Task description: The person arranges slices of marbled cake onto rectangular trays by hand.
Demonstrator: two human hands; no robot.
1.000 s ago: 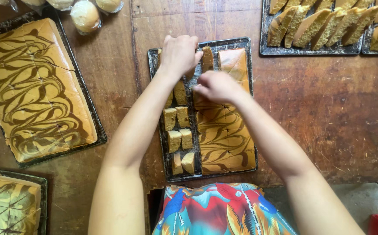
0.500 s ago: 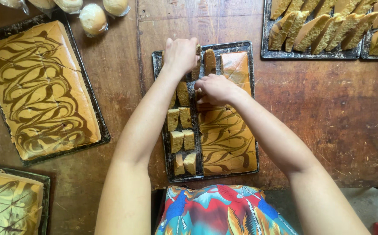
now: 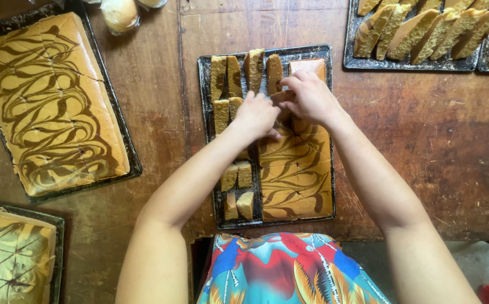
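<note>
On the worn brown wooden table (image 3: 435, 129), a dark rectangular baking tray (image 3: 206, 84) sits at the near edge, holding a golden marbled slab cake with brown swirls (image 3: 296, 174). Both hands meet over the slab's far end: the left hand (image 3: 257, 115) lies curled, fingers bent down onto the cake, and the right hand (image 3: 307, 97) pinches a cut piece. Upright cut slices (image 3: 245, 72) line the tray's far-left corner.

Marble cake (image 3: 295, 174) golden-orange with dark brown swirls, in black tray (image 3: 205, 84). Cut slices (image 3: 244, 73) tan-yellow, browner crust. Left cake (image 3: 47, 107) same swirl pattern. Bottom-left cake (image 3: 8, 259) paler, maybe greenish. Table (image 3: 441, 146) reddish-brown wood. Garment (image 3: 289, 270) multicolour: turquoise, red, orange.
</note>
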